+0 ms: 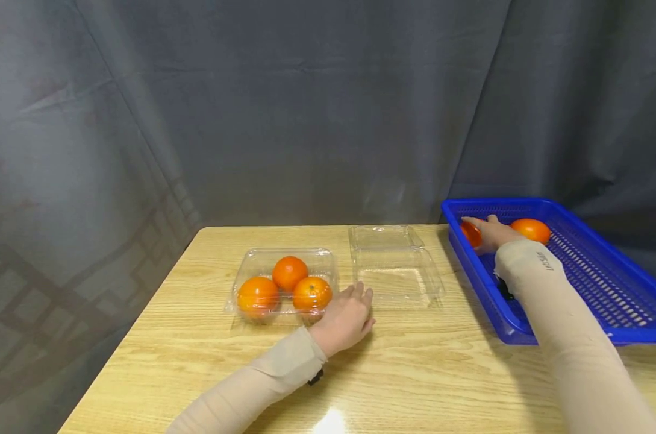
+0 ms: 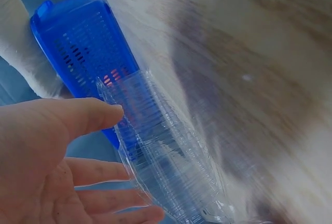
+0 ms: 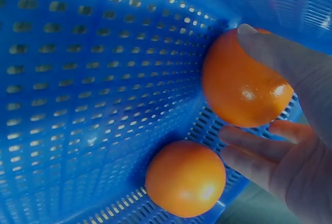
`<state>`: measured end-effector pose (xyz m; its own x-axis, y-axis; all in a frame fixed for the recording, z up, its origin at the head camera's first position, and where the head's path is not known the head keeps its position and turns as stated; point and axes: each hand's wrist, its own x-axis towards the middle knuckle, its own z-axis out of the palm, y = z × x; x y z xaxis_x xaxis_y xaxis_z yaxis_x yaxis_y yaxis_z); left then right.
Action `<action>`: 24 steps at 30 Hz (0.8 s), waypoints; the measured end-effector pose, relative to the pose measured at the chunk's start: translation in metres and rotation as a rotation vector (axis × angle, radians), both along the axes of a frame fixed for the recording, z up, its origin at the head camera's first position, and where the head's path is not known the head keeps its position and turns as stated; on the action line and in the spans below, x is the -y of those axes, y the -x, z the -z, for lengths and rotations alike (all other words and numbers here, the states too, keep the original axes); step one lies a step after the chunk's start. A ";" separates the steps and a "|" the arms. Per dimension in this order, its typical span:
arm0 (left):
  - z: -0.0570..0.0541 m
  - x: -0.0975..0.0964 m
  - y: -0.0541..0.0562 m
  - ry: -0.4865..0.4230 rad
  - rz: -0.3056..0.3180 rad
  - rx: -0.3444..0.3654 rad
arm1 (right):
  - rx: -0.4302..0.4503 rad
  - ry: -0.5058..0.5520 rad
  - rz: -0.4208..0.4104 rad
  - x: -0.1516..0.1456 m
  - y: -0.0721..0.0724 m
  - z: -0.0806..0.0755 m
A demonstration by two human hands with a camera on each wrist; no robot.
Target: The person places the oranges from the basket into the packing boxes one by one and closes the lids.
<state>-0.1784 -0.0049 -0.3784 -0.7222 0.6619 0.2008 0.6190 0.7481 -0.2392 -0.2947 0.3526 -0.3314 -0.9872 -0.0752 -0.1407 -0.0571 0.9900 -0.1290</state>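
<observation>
My right hand [image 1: 493,234] reaches into the blue basket [image 1: 609,265] and holds an orange [image 3: 244,86], thumb on one side and fingers on the other. A second orange [image 3: 185,180] lies beside it in the basket. My left hand [image 1: 345,320] is over the table between two clear plastic boxes, its fingers loosely extended. Its fingertips are right at the near left corner of the lidded box [image 2: 166,156], whose lid [image 1: 384,237] is folded back. Left of that hand, three oranges [image 1: 290,273] sit in the other clear box [image 1: 323,259].
The wooden table [image 1: 187,337] carries both boxes, with the basket at its right side. A grey curtain [image 1: 306,120] hangs behind the table's far edge. The basket's raised rim [image 1: 485,301] stands between the right forearm and the boxes.
</observation>
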 end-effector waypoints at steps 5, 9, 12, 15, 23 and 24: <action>0.003 0.001 0.002 -0.037 0.026 -0.039 | 0.024 0.004 0.001 0.000 0.002 0.004; 0.003 0.001 0.002 -0.051 0.031 -0.029 | 0.023 0.005 0.025 -0.001 -0.001 0.006; -0.001 0.001 0.000 -0.049 0.015 0.008 | 0.000 -0.010 0.012 -0.002 -0.003 0.006; 0.001 0.000 0.001 -0.045 0.006 0.026 | -0.013 -0.017 -0.004 -0.003 -0.002 0.005; -0.001 0.000 -0.001 -0.039 0.015 0.022 | -0.022 -0.045 -0.017 -0.004 -0.001 0.006; -0.001 -0.001 -0.001 -0.037 0.015 0.024 | -0.026 -0.049 -0.017 -0.005 0.000 0.007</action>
<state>-0.1774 -0.0042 -0.3771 -0.7169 0.6653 0.2083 0.6358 0.7465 -0.1962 -0.2945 0.3573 -0.3383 -0.9892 -0.0860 -0.1188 -0.0769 0.9939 -0.0785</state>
